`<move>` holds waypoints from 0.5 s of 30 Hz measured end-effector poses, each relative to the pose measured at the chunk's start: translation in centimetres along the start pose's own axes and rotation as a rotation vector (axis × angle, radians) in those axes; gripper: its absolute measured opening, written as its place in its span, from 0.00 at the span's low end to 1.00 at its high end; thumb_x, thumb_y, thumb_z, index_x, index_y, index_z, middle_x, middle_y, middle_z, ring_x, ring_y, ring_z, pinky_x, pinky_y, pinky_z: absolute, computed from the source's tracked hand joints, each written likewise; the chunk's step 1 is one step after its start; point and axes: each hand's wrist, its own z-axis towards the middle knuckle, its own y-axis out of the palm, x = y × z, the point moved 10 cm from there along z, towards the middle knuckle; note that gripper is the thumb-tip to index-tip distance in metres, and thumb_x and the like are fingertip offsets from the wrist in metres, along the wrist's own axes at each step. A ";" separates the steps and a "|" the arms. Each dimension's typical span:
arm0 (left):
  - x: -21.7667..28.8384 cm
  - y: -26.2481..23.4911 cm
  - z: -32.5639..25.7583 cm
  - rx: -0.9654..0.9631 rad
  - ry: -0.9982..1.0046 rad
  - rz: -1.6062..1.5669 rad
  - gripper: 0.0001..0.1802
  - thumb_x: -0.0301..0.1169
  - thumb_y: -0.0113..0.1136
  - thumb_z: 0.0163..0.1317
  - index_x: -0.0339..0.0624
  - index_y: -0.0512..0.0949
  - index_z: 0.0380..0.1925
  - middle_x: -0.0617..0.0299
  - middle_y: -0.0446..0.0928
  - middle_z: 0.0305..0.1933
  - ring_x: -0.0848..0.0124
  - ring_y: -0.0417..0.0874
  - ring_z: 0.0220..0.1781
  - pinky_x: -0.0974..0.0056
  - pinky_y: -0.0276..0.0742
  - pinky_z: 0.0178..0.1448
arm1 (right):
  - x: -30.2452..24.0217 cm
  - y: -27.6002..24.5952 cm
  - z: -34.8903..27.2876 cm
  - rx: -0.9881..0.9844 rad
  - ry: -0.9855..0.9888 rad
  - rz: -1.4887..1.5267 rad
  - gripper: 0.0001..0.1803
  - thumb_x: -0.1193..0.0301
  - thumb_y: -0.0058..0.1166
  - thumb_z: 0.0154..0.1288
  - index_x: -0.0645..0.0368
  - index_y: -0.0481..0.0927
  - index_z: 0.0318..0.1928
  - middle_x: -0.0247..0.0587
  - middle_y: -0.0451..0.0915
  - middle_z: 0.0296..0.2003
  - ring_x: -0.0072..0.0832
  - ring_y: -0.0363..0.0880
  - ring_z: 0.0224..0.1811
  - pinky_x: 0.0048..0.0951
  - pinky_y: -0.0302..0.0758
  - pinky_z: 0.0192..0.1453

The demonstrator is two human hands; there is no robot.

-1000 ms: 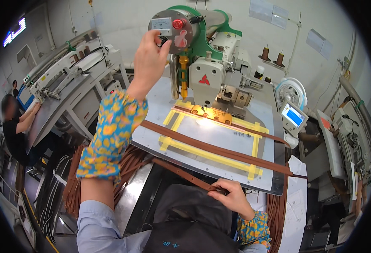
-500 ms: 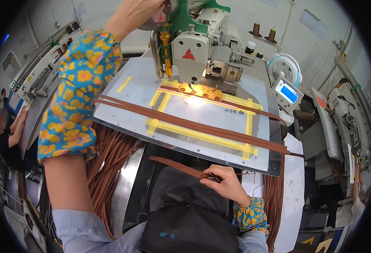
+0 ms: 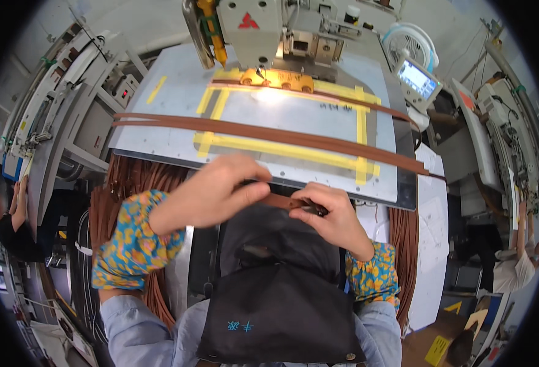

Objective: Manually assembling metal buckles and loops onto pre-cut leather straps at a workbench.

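My right hand (image 3: 335,221) pinches a brown strap (image 3: 280,200) over my lap, near the table's front edge. A small dark tool, its kind unclear, is also in that hand. My left hand (image 3: 214,191), slightly blurred, is over the strap's other end, thumb and forefinger apart; it hides that end. Beyond my hands, long brown straps (image 3: 239,131) lie across the white work plate (image 3: 281,110) of a sewing machine (image 3: 251,30). Under the lit machine head, a yellow shaped clamp (image 3: 281,80) rests over another strap (image 3: 355,104).
Bundles of brown straps hang left (image 3: 138,174) and right (image 3: 402,257) of my lap. A control screen (image 3: 417,81) and a white fan (image 3: 409,49) stand at the plate's right. People work at machines on both sides. A black apron (image 3: 275,306) covers my lap.
My left hand has come down from the machine head to the strap at my right hand. My right hand has risen slightly, still holding the strap. The view has tilted downward.
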 end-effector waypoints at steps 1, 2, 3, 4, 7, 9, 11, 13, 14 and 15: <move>-0.5 2.3 -0.6 -0.097 -0.030 -0.158 0.11 0.30 0.55 0.61 0.35 0.75 0.39 0.53 0.77 0.35 0.57 0.78 0.39 0.60 0.72 0.46 | -0.2 0.0 0.2 0.020 -0.027 0.008 0.11 0.80 0.63 0.49 0.64 0.79 0.35 0.37 0.75 0.24 0.23 0.72 0.24 0.21 0.66 0.27; -1.1 2.9 -1.1 -0.040 -0.104 -0.262 0.12 0.32 0.55 0.61 0.32 0.76 0.37 0.48 0.77 0.30 0.54 0.79 0.32 0.60 0.73 0.38 | -0.3 0.3 0.3 -0.022 -0.016 -0.029 0.14 0.81 0.63 0.48 0.63 0.79 0.38 0.37 0.75 0.26 0.23 0.74 0.26 0.20 0.68 0.28; -2.0 3.8 -1.6 -0.052 -0.174 -0.356 0.10 0.29 0.55 0.62 0.33 0.76 0.37 0.55 0.77 0.28 0.66 0.78 0.28 0.66 0.71 0.34 | 0.1 0.5 0.3 -0.028 0.003 -0.024 0.14 0.81 0.63 0.48 0.63 0.79 0.38 0.37 0.75 0.26 0.23 0.74 0.26 0.20 0.68 0.28; -3.1 5.0 -2.2 -0.036 -0.255 -0.533 0.09 0.28 0.56 0.61 0.33 0.76 0.38 0.60 0.77 0.27 0.74 0.76 0.28 0.70 0.69 0.33 | 0.1 0.3 0.2 0.022 -0.007 -0.037 0.14 0.79 0.63 0.49 0.62 0.79 0.40 0.38 0.76 0.28 0.25 0.76 0.27 0.23 0.71 0.29; -4.6 7.5 -3.5 0.038 -0.362 -0.822 0.08 0.25 0.57 0.61 0.33 0.77 0.39 0.69 0.75 0.28 0.84 0.71 0.29 0.76 0.66 0.31 | 0.0 0.1 -0.5 0.102 0.007 -0.135 0.21 0.76 0.66 0.49 0.59 0.78 0.46 0.38 0.73 0.37 0.29 0.78 0.30 0.25 0.76 0.30; -5.1 8.4 -4.1 0.106 -0.388 -0.931 0.09 0.24 0.57 0.61 0.33 0.78 0.40 0.72 0.74 0.28 0.87 0.68 0.30 0.78 0.64 0.31 | -0.8 -0.5 -1.2 0.182 0.040 -0.267 0.27 0.75 0.68 0.47 0.56 0.75 0.51 0.40 0.71 0.39 0.29 0.77 0.31 0.25 0.76 0.30; -5.9 8.6 -4.8 0.216 -0.399 -0.945 0.11 0.23 0.58 0.60 0.32 0.79 0.42 0.71 0.76 0.29 0.86 0.70 0.29 0.79 0.65 0.31 | -1.2 -0.5 -1.9 0.188 0.045 -0.263 0.30 0.74 0.68 0.47 0.59 0.71 0.53 0.42 0.70 0.38 0.31 0.76 0.31 0.27 0.76 0.31; -6.0 9.1 -5.1 0.255 -0.408 -0.966 0.12 0.23 0.59 0.59 0.32 0.79 0.43 0.70 0.77 0.30 0.86 0.71 0.29 0.79 0.66 0.31 | -0.8 -0.5 -2.8 0.204 0.088 -0.244 0.26 0.76 0.65 0.50 0.63 0.70 0.50 0.44 0.70 0.39 0.34 0.76 0.33 0.29 0.75 0.33; -6.1 9.2 -5.2 0.292 -0.414 -0.980 0.13 0.22 0.59 0.59 0.32 0.79 0.44 0.69 0.78 0.31 0.86 0.72 0.29 0.80 0.67 0.32 | -0.4 -0.3 -3.3 0.201 0.104 -0.217 0.21 0.78 0.62 0.53 0.65 0.69 0.46 0.46 0.71 0.38 0.37 0.76 0.33 0.30 0.75 0.34; -5.9 9.5 -5.3 0.289 -0.419 -0.983 0.13 0.22 0.59 0.59 0.32 0.79 0.44 0.69 0.78 0.31 0.86 0.72 0.29 0.80 0.67 0.32 | -0.6 -0.1 -3.5 0.196 0.097 -0.182 0.17 0.78 0.60 0.55 0.65 0.70 0.45 0.46 0.72 0.34 0.38 0.77 0.31 0.31 0.74 0.33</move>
